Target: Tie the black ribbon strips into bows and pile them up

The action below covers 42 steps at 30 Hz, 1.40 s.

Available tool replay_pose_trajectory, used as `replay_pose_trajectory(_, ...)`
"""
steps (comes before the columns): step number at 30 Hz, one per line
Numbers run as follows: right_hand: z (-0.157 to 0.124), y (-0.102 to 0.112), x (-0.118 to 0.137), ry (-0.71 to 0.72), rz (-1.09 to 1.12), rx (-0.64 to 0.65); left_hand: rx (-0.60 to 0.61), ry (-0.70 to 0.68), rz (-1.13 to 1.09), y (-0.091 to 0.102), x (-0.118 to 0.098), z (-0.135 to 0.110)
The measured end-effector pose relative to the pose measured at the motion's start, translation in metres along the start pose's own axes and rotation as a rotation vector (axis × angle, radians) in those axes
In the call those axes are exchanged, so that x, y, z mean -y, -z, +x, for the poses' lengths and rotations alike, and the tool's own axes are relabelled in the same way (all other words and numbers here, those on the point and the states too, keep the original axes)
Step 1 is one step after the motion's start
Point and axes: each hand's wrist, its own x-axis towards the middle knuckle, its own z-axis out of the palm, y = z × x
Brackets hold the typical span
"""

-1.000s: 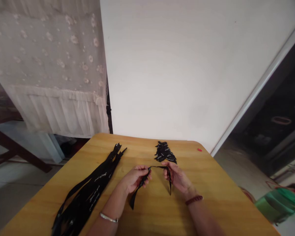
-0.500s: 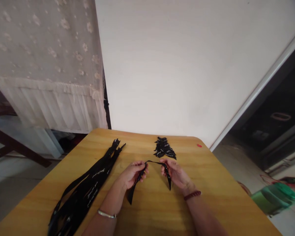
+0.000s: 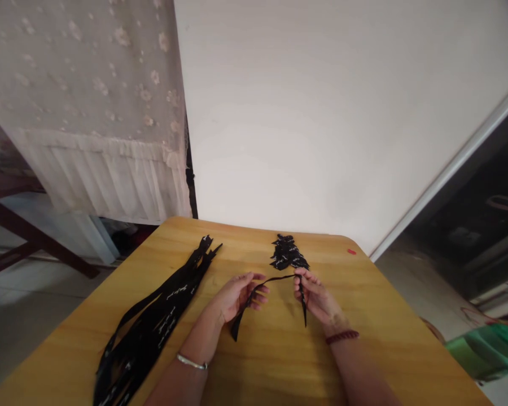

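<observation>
Small pile: short black pieces with pale lettering, overlapped toward the far side of the wooden table; I take every other place from it.
Black strip: in the air on the near side of the small pile, arching between the hands; one end droops to the person's left, the other hangs straighter below the right fingers. Whether either tip meets the wood, I can't tell.
Left hand: nearer the person than the small pile and left of it, loosely curved, thumb away from the fingers, the strip lying across them unpinched.
Right hand: just in front of the small pile, thumb and fingers closed on the strip at its bend.
Just changed: half a second ago the left thumb pressed the strip; now that pinch has loosened, and more of the strip spans the gap between the hands.
What it means: as I judge it, the right hand alone has the firm hold, and the strip could slip over the left fingers.
Long bundle: untouched, left of the small pile and reaching much nearer the person.
Red scrap: right of the small pile, well apart.
</observation>
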Motion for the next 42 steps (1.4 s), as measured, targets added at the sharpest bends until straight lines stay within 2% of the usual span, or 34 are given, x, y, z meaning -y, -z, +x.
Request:
replay_pose_trajectory(12, 0.0, 0.011, 0.001, 0.052, 0.076, -0.04, 0.1, -0.017, 0.015, -0.001, -0.003, -0.006)
replay_pose_trajectory(21, -0.001, 0.012, 0.001, 0.019, 0.177, -0.042, 0.095, -0.018, 0.026, -0.004, -0.003, -0.008)
replay_pose_trajectory(28, 0.0, 0.009, 0.001, 0.016, 0.204, -0.028, 0.125, -0.057, -0.057, -0.005, 0.002, -0.005)
replay_pose_trajectory(36, 0.001, 0.008, -0.004, 0.007, 0.214, 0.008, 0.058, -0.103, -0.169, -0.009, 0.0, -0.008)
replay_pose_trajectory(42, 0.001, 0.003, -0.004, 0.001, 0.236, 0.022, -0.018, -0.137, -0.173, -0.012, 0.0, -0.007)
